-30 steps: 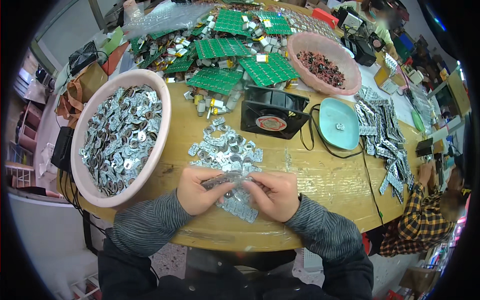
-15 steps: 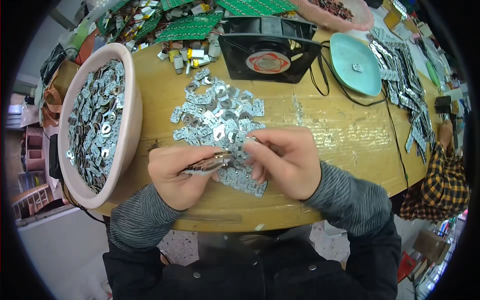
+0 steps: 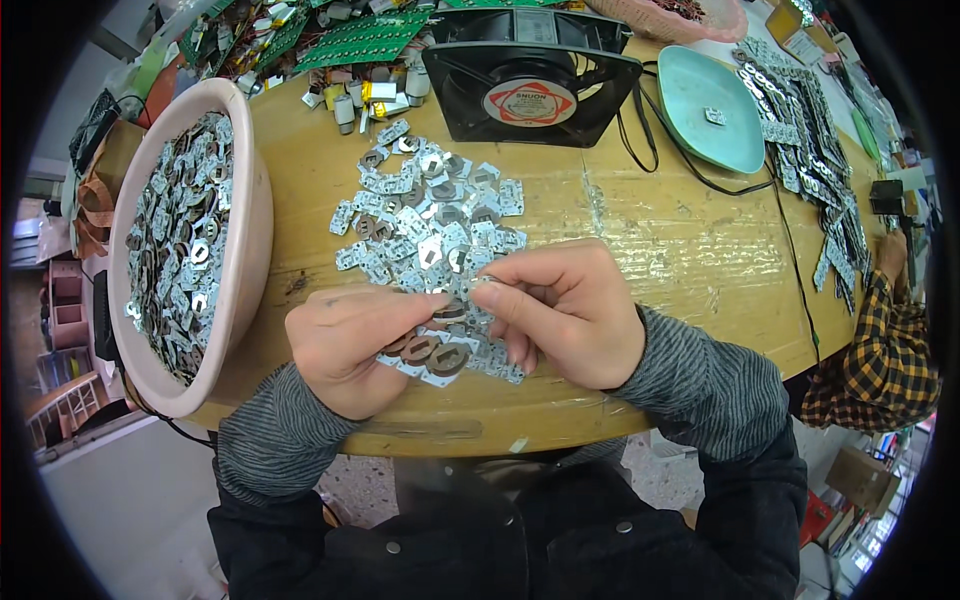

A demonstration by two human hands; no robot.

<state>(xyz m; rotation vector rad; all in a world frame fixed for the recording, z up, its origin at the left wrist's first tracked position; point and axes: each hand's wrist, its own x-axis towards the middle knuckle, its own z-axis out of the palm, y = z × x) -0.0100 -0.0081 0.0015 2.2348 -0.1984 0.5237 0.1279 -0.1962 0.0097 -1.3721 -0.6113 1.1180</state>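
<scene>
Gripping strip of small PCBs w/ brown discs point(image 3: 444, 362) in L hand point(image 3: 350, 345), over nr edge of loose PCB pile point(image 3: 425, 225) on table point(image 3: 690, 265). Pinching thumb to finger w/ R hand point(image 3: 565, 315) just beside, can't tell on what.

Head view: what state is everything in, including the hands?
Left hand: closed on brown-disc parts
Right hand: thumb and forefinger pinched; contents unclear
Brown-disc parts: held, discs exposed
Small metal parts: heaped loosely
Large pale pink basin: filled with similar parts
Black axial fan: upright; spinning, cannot tell
Turquoise tray: holding one small part
Metal strips: piled, overlapping
</scene>
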